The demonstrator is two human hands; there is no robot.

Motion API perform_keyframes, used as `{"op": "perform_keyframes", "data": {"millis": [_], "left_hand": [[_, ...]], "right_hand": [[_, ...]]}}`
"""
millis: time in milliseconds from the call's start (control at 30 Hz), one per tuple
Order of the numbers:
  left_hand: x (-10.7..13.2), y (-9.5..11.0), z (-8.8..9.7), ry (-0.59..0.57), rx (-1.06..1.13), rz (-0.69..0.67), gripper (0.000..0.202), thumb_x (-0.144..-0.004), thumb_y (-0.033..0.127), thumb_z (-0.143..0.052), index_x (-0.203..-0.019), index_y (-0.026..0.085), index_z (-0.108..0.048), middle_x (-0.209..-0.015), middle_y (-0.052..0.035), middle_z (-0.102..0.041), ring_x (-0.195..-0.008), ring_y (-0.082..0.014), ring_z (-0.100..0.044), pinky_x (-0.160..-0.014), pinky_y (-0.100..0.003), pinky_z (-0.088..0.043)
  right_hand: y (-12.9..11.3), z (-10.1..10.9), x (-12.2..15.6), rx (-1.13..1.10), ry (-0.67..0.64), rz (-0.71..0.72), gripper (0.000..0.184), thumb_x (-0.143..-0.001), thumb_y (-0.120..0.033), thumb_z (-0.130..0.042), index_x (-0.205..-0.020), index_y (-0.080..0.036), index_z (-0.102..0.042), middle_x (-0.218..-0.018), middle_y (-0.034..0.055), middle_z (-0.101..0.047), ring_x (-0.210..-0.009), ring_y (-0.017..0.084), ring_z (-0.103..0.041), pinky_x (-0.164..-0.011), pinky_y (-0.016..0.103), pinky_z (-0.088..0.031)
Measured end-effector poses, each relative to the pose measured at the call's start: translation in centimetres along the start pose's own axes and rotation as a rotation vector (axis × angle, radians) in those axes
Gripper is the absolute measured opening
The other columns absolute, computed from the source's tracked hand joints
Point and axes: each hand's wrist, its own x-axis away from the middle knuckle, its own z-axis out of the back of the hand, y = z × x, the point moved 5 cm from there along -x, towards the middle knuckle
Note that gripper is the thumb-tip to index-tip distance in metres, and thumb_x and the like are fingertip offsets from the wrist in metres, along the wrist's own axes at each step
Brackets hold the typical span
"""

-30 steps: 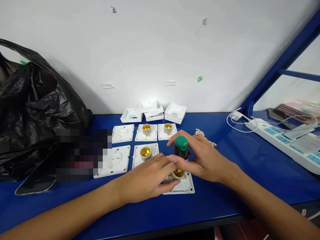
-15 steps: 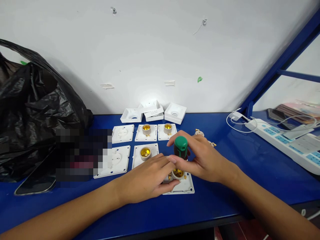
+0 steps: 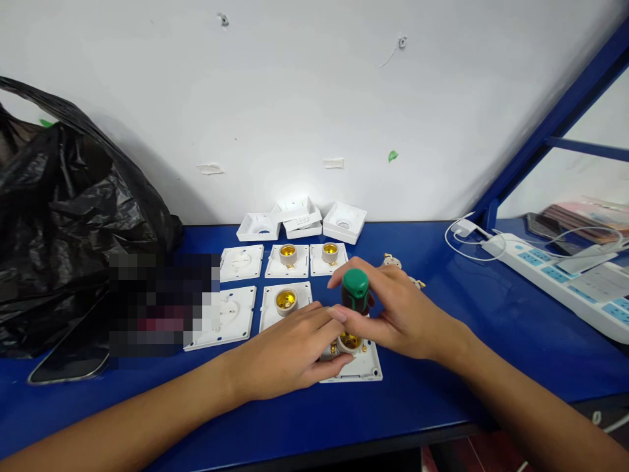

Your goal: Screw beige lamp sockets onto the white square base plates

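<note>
My right hand is wrapped around a stubby screwdriver with a green cap, held upright over a white square lamp-holder plate with a brass socket. My left hand lies on the plate's left side, fingers pressed down beside the socket. Several more white plates, some with brass sockets, lie in rows behind my hands on the blue bench.
A black plastic bag fills the left side, with a dark phone below it. White cover boxes sit by the wall. A power strip with cables lies at right. Small brass parts lie behind my right hand.
</note>
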Motion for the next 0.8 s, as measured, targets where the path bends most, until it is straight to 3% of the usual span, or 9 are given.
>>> {"op": "perform_keyframes", "data": {"millis": [800], "left_hand": [[-0.13, -0.26, -0.14, -0.039, 0.066, 0.038, 0.021, -0.112, 0.040, -0.057, -0.110, 0.020, -0.064, -0.103, -0.0087, -0.073, -0.102, -0.0296, -0.070, -0.093, -0.045, -0.059]], "right_hand": [[-0.25, -0.04, 0.07, -0.022, -0.038, 0.002, 0.033, -0.108, -0.049, -0.051, -0.108, -0.018, -0.060, -0.067, -0.0055, -0.060, -0.053, 0.012, -0.055, -0.056, 0.029, -0.035]]}}
